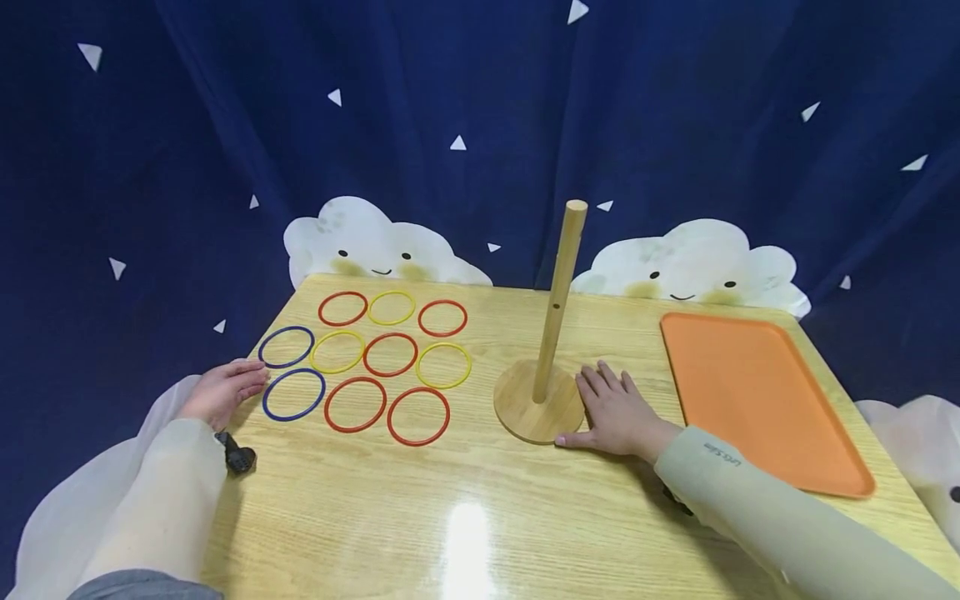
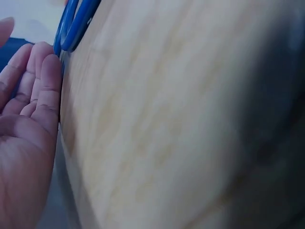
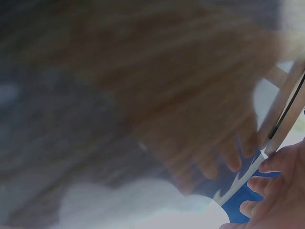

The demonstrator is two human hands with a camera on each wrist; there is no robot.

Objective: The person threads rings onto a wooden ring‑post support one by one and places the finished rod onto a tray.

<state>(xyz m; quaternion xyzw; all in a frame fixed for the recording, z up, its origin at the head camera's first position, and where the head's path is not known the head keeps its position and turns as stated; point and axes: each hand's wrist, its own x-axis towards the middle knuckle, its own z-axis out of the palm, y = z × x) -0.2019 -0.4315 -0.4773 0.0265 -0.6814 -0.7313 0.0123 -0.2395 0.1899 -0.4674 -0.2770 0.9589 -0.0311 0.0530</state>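
Note:
My left hand (image 1: 227,392) rests at the table's left edge with relaxed fingers, holding nothing. Its fingertips are close to two blue rings, a nearer one (image 1: 285,419) and a farther one (image 1: 281,367); whether they touch is unclear. The left wrist view also shows this hand (image 2: 28,109) below a blue ring (image 2: 78,31). A wooden post (image 1: 560,287) stands upright on a round wooden base (image 1: 517,417). My right hand (image 1: 617,417) lies with spread fingers beside the base's right rim, thumb and fingertips at its edge. The right wrist view shows part of that hand (image 3: 281,195).
Several red rings (image 1: 417,445) and yellow rings (image 1: 444,387) lie flat in rows on the wooden table (image 1: 337,517), left of the post. An orange tray (image 1: 757,400) lies at the right. A dark blue curtain (image 1: 420,75) with clouds hangs behind the table.

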